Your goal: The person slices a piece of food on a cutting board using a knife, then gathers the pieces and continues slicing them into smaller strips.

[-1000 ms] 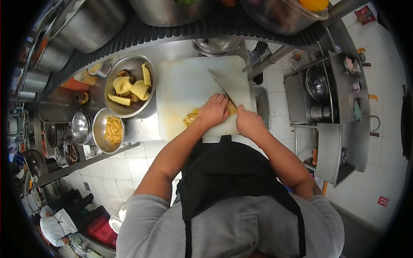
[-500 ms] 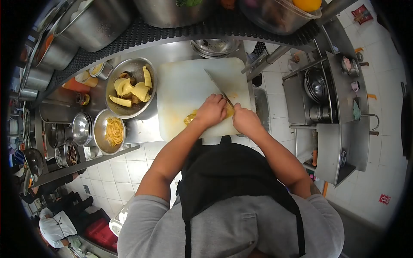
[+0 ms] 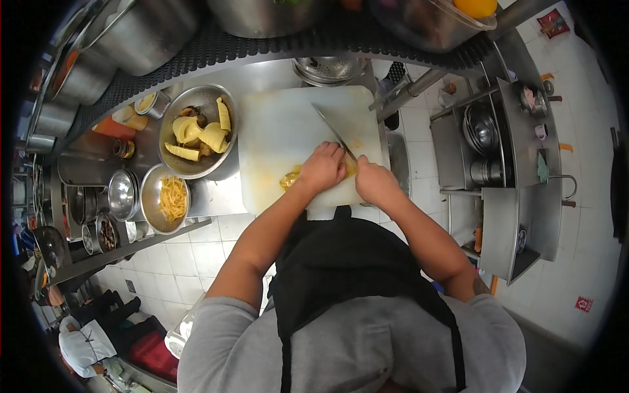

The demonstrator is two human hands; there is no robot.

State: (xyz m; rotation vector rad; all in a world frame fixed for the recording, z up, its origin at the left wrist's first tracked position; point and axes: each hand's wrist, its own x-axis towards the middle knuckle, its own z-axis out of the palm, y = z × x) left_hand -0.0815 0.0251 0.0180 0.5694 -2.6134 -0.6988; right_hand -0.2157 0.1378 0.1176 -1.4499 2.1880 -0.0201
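My right hand is wrapped round the handle of a knife, whose long blade points away across the white cutting board. Close beside the blade, my left hand presses down with bent fingers on yellow food; most of what it covers is hidden. A glossy yellow piece shows on the board at the left of that hand. Left of the board, a metal bowl holds large pale-yellow chunks. Nearer me, a smaller metal bowl contains thin yellow strips.
A black perforated shelf with large metal pots crosses above the board. Metal strainers sit behind the board. Stacked steel bowls are at the left. A steel rack stands at the right. A person in white is at lower left.
The view has shifted very slightly. Both hands and the knife keep nearly the same place on the board, and the left hand stays beside the blade.
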